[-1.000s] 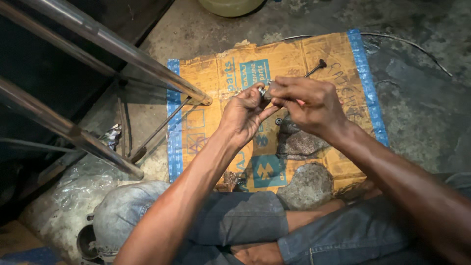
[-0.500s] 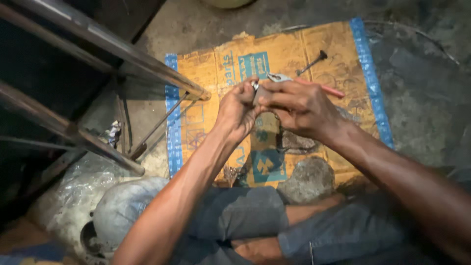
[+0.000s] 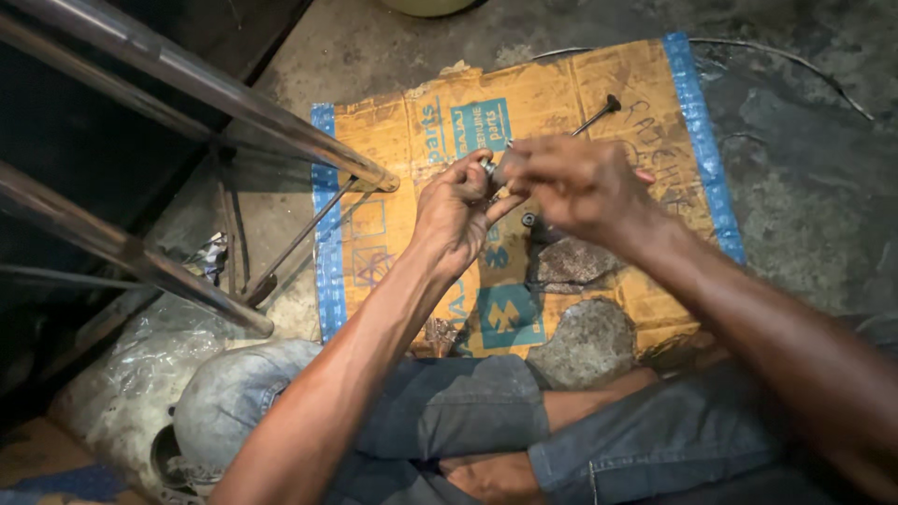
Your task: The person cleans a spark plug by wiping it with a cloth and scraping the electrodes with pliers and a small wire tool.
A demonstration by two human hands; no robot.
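Both hands' grip closed on small metal part (image 3: pixel 488 168), left hand (image 3: pixel 456 213), right hand (image 3: pixel 572 183), above cardboard (image 3: pixel 402 201)

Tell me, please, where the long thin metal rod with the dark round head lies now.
In the head view, the rod lies on the flattened cardboard, near its far edge, just beyond the right hand.

A small metal part (image 3: pixel 488 168), silvery and shiny, is being pinched between the fingertips of the left hand (image 3: pixel 456 213) and the right hand (image 3: pixel 578 185). It is being held in the air above a flattened cardboard sheet (image 3: pixel 393 187). Most of the part is being hidden by the fingers, and its exact shape is blurring beyond telling.
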